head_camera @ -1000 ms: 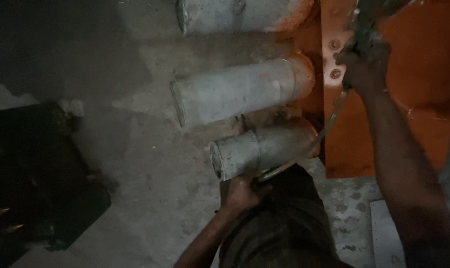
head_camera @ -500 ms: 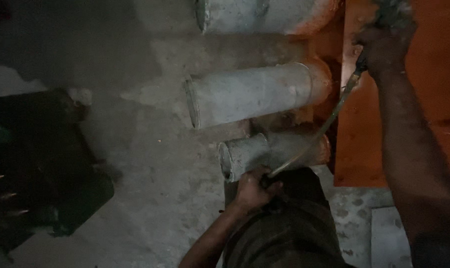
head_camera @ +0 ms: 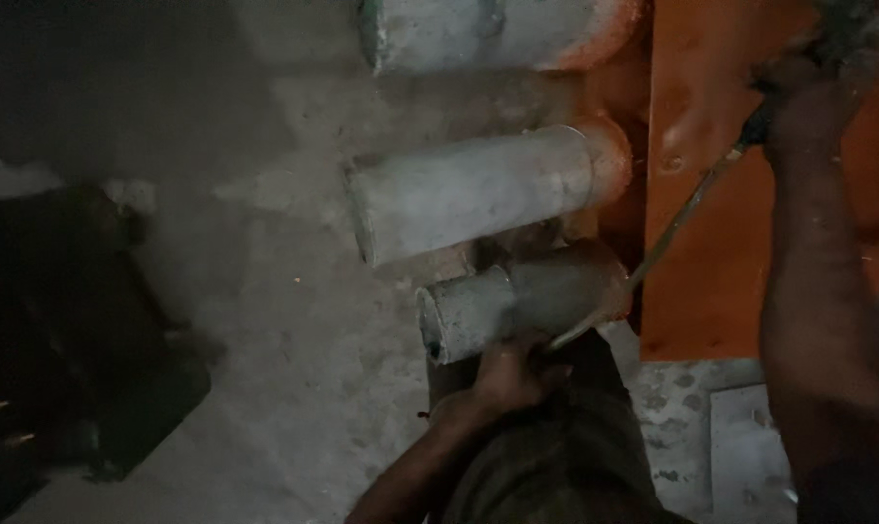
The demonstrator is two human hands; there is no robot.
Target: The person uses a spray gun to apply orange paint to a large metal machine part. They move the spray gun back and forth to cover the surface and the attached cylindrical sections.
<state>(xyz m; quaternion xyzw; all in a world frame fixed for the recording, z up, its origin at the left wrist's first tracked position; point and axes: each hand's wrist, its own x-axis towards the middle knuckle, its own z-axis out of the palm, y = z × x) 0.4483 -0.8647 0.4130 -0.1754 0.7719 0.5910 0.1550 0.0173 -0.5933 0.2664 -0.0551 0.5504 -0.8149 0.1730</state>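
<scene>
The left hand (head_camera: 509, 374) grips the near end of a thin rod (head_camera: 653, 257) under the nearest grey cylinder (head_camera: 517, 309), while the right hand (head_camera: 806, 92) clasps its far end (pulling it taut, apparently) against the orange panel (head_camera: 711, 194).

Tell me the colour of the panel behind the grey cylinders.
Orange. The flat panel behind the grey cylinders shows best in the head view, the only one available.

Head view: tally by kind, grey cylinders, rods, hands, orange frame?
Grey cylinders: 3, top, middle, lower
Thin rod: 1, running between both hands
Hands: 2, left hand, right hand
Orange frame: 1
Total: 7
</scene>
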